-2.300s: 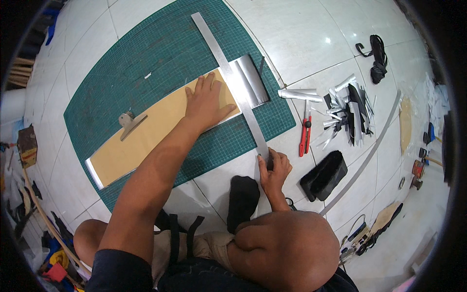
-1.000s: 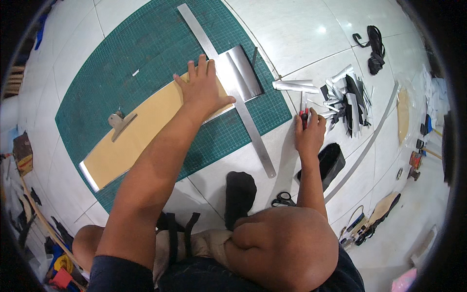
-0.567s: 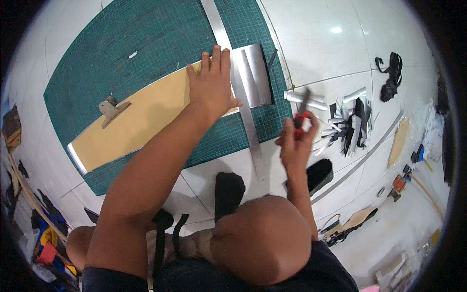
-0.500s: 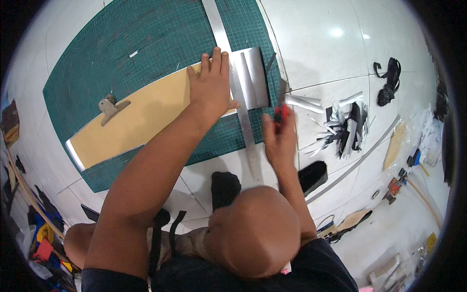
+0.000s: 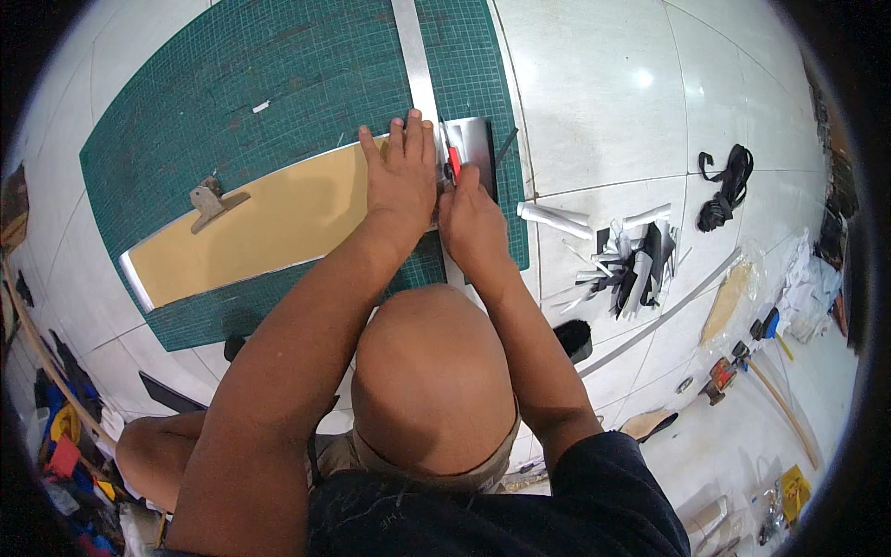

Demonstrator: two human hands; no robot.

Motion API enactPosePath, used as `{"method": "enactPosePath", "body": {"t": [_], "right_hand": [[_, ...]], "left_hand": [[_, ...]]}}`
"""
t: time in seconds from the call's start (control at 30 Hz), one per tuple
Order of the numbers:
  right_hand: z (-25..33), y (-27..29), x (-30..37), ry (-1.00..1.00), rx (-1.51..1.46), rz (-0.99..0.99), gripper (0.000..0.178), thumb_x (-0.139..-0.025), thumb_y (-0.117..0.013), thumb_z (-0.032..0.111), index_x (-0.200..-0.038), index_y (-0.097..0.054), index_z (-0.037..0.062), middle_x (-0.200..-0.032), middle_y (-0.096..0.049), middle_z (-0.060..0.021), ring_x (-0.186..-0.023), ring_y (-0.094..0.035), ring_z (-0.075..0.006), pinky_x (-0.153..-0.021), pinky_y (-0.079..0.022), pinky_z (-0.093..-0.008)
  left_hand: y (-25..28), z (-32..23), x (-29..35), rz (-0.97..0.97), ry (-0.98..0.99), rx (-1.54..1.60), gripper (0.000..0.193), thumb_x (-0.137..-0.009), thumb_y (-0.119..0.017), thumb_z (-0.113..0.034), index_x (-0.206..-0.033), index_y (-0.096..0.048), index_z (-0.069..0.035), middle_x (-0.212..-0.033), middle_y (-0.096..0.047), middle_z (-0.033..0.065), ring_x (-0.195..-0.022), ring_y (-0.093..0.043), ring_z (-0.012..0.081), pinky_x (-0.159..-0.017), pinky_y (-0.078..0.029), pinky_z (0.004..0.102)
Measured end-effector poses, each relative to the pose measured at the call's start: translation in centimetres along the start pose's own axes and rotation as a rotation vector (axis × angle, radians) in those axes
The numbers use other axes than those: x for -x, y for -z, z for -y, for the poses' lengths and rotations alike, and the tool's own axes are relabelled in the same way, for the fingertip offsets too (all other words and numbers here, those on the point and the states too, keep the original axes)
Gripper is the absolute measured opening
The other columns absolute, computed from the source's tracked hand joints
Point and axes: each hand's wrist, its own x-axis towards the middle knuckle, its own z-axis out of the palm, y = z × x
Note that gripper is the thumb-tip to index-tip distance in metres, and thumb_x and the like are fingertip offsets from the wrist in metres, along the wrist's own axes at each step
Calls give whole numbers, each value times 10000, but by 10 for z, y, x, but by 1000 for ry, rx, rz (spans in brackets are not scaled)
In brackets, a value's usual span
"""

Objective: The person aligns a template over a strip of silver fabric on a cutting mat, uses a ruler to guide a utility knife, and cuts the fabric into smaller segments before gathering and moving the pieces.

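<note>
My left hand [image 5: 401, 186] lies flat with its fingers stretched over the right end of a long yellow board [image 5: 278, 218], beside a metal ruler [image 5: 416, 60]. In my right hand [image 5: 475, 223] is a red and black cutter knife [image 5: 453, 160], its tip along the ruler's right edge. The knife is over a silver sheet [image 5: 477, 144] that sticks out past the ruler; silver edging also shows around the board. A metal bulldog clip [image 5: 212, 202] grips the board's upper edge. All of this rests on a green cutting mat [image 5: 316, 70].
On the white tiled floor to the right lie a heap of silver and black offcuts [image 5: 640, 265], a black strap bundle [image 5: 729, 190] and a long grey strip [image 5: 664, 320]. Tools and a wooden-handled hammer [image 5: 722, 373] lie farther right. My bent knee [image 5: 432, 371] is close below the mat.
My right hand has swung left with the cutter knife, from beside the mat's right edge onto the silver sheet at the ruler. My left hand stays pressed on the board. The view has shifted slightly.
</note>
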Motion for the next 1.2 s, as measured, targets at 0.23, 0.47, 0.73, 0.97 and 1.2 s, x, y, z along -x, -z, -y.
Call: {"method": "enactPosePath", "body": {"t": [0.23, 0.47, 0.73, 0.97, 1.2], "right_hand": [[11, 8, -1, -7, 8, 5, 252, -926, -501, 157, -1081, -388, -6, -829, -637, -295, -799, -623, -493, -699, -496, -576], [4, 12, 23, -272, 56, 241, 291, -937, -509, 231, -1077, -368, 19, -823, -636, -308, -823, -624, -512, -727, -480, -580], [-48, 5, 129, -224, -38, 307, 286, -946, -500, 244, -1118, -373, 55, -974, -647, -285, -820, -645, -489, -708, -505, -584], [-36, 18, 143, -340, 118, 352, 256, -956, -496, 215, -1107, -374, 48, -903, -652, -284, -755, -646, -482, -622, -495, -578], [8, 18, 36, -144, -6, 43, 239, -978, -493, 226, -1091, -391, 42, -849, -645, -297, -772, -631, -504, -651, -480, -601]], "left_hand": [[-5, 0, -1, -32, -1, 11, 786, -898, -558, -367, -1528, -234, -27, -1602, -216, 138, -1465, -275, 289, -1131, -165, 673], [16, 1, 1, 82, -13, 32, 1028, -775, -703, -492, -1537, -195, -26, -1612, -178, 138, -1476, -233, 308, -1130, -108, 702], [23, 3, 0, 165, -7, 89, 1278, -613, -820, -615, -1541, -163, -33, -1625, -122, 134, -1484, -200, 316, -1125, -142, 695], [22, 7, 3, 190, 11, 193, 1286, -604, -856, -555, -1547, -140, -52, -1631, -89, 119, -1490, -170, 339, -1016, -428, 629], [23, 4, -1, 210, 13, 244, 1220, -661, -839, -514, -1558, -132, -83, -1641, -53, 96, -1498, -157, 327, -1039, -397, 652]]}}
